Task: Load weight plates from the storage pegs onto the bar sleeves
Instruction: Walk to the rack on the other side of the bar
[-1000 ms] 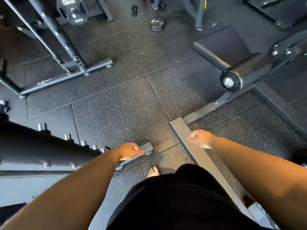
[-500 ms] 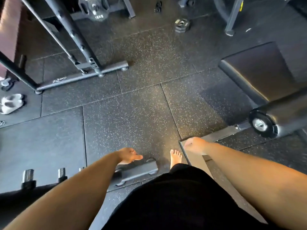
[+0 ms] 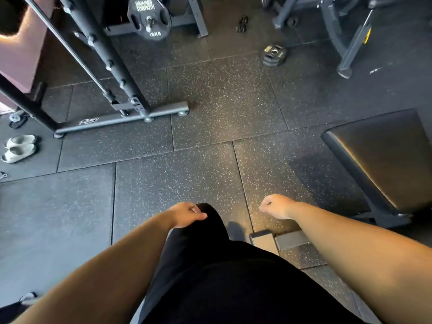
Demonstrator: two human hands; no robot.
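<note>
A black 15 kg weight plate hangs on a peg of the dark rack at the top left. A small stack of black plates lies on the floor at the upper right. My left hand hangs low in the middle of the view, fingers loosely curled, holding nothing. My right hand hangs to its right, curled into a loose fist, also empty. Both hands are far from either set of plates. No bar sleeve is in sight.
The rack's base foot crosses the rubber floor at left. A padded bench stands at right, its steel foot by my leg. Pale sandals lie at far left. Another machine frame stands top right.
The view has moved forward across the floor toward the rack; the plate tree with pegs at lower left and the padded roller at right have dropped out of view. Both hands stay empty.
</note>
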